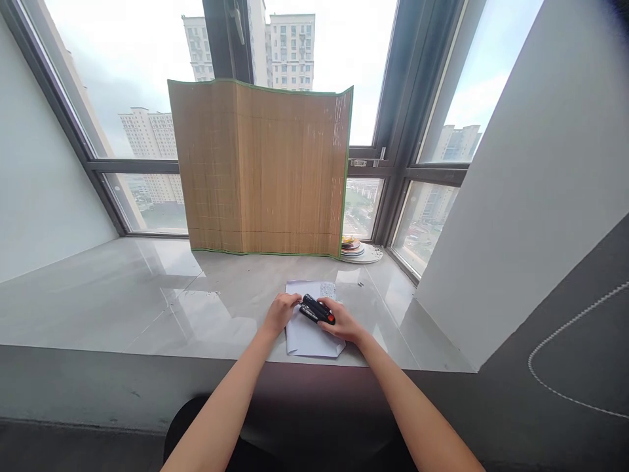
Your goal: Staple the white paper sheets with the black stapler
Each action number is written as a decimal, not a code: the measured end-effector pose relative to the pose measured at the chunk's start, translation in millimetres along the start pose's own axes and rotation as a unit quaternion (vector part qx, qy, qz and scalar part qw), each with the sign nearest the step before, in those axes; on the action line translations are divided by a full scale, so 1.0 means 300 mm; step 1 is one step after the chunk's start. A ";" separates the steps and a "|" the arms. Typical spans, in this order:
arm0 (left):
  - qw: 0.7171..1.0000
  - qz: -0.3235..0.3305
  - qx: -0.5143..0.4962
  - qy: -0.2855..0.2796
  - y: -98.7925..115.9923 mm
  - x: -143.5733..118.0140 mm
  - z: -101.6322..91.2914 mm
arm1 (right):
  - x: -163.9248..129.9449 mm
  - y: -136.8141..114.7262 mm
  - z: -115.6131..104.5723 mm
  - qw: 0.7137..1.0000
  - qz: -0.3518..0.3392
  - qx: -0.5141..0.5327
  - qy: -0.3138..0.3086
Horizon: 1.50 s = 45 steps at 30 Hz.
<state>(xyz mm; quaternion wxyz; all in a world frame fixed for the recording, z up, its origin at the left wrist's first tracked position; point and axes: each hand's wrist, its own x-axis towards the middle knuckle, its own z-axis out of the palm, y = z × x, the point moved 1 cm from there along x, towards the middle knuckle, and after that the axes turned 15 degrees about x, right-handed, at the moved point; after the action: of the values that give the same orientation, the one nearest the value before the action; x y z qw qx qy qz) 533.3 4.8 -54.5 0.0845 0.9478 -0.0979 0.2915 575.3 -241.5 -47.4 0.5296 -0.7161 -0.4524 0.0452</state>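
Item 1. Stapler: black body, red patch at its near right end, metal at its left tip. Lies across the upper part of the paper, long axis running from 10 o'clock to 4 o'clock. Held from both sides.

Item 2. Paper: white sheets, printed text visible at the far right corner. Lies flat on the counter just inside its near edge, at 6 o'clock from the bamboo screen. Near right corner looks slightly lifted or folded.

Item 3. Left hand: at 9 o'clock of the stapler, resting on the left edge of the paper. Grip: fingers curled, tips touching the stapler's left end; whether they pinch it cannot be told.

Item 4. Right hand: at 4 o'clock of the stapler. Grip: closed around the stapler's rear, thumb lying near the red patch.

Item 5. Bamboo screen: tan slats, green border, standing upright in a slight curve at the back of the counter, against the window.

Item 6. Stack of plates: small, round, at 3 o'clock of the screen's foot, partly tucked behind its right edge.

Item 7. Counter: pale, glossy grey stone, reflecting the window light.

Item 8. White wall panel: slanting, at 3 o'clock of the paper, well apart from it.
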 end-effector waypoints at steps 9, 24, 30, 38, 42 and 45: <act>0.999 0.014 -0.051 0.007 -0.008 0.000 -0.009 | 0.006 -0.027 -0.008 1.000 0.013 0.017 0.000; 0.999 0.008 -0.030 -0.035 0.002 0.017 -0.004 | 0.014 -0.016 -0.022 0.997 0.035 0.060 -0.028; 0.976 -0.017 -0.210 -0.054 -0.014 0.016 -0.033 | 0.023 0.001 -0.021 0.998 0.040 0.045 -0.011; 0.927 -0.086 -0.359 -0.060 -0.017 0.003 -0.073 | 0.023 0.018 -0.034 0.996 0.032 0.085 -0.011; 0.929 -0.075 -0.357 -0.069 -0.016 0.004 -0.074 | 0.021 0.016 -0.040 0.994 0.034 0.105 -0.008; 0.926 -0.060 -0.363 -0.082 -0.014 0.003 -0.071 | 0.022 0.019 -0.043 0.993 0.034 0.109 -0.012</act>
<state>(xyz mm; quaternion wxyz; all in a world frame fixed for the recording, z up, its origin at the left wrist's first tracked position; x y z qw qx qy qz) 523.7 13.4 -37.0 0.4317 0.8770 -0.1466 0.1521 589.6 -246.1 -43.7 0.5975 -0.6684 -0.4262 0.1208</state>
